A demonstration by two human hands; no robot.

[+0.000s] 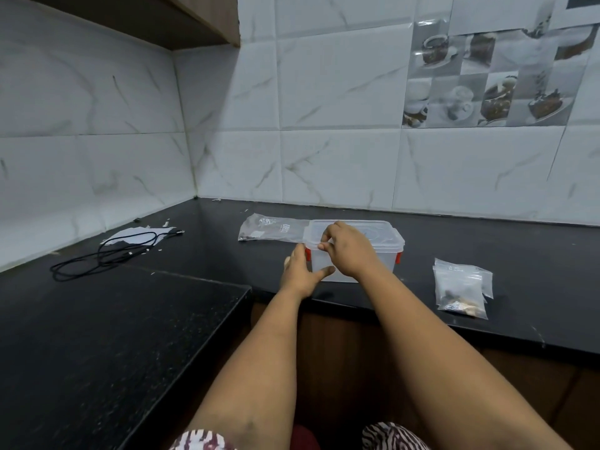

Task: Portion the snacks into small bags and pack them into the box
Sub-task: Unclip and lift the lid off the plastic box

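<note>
A clear plastic box [383,254] with red clips stands on the black counter, its lid [380,233] on top. My left hand [300,271] holds the box's left end, thumb against the front wall, beside a red clip. My right hand [347,248] rests over the lid's front left edge, fingers curled and pinching the rim. Behind the box to the left lies a large flat snack bag [272,227]. Small clear bags with snacks [461,289] lie in a pile to the right of the box.
A black cable [104,254] and white paper [136,237] lie at the far left on the counter [487,248]. A lower black counter section [113,336] juts out at the near left. Tiled walls close the back and left.
</note>
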